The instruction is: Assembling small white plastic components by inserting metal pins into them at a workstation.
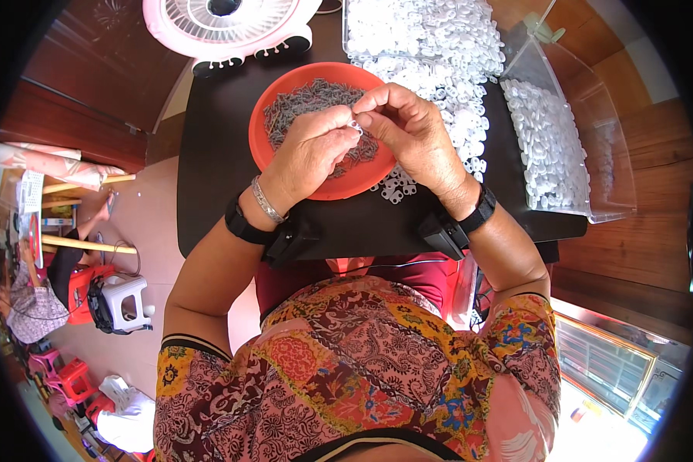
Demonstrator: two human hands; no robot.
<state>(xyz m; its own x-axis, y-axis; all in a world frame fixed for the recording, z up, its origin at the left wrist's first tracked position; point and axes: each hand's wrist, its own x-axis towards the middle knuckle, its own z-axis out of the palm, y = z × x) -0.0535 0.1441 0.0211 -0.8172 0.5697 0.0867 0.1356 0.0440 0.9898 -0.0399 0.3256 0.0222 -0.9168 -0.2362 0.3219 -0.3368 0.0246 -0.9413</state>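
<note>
Above a red bowl (256,131) full of small grey nails (304,98), both my hands meet. My left hand (309,154) is closed, with a small white plastic cable clip (355,128) pinched at its fingertips. My right hand (420,142) comes in from the right, thumb and forefinger pressed together against the clip. Whatever sits between those right fingers is too small to make out. Loose white clips (462,100) spread over the table beside my right hand, and a few (396,187) lie under its wrist by the bowl.
A pink fan (223,58) stands at the table's far left. Clear plastic bins hold more white pieces, one at the back (423,23) and one (547,146) at the right edge. The table (215,154) is dark. Off to the left are a white stool (127,304) and another person (42,308).
</note>
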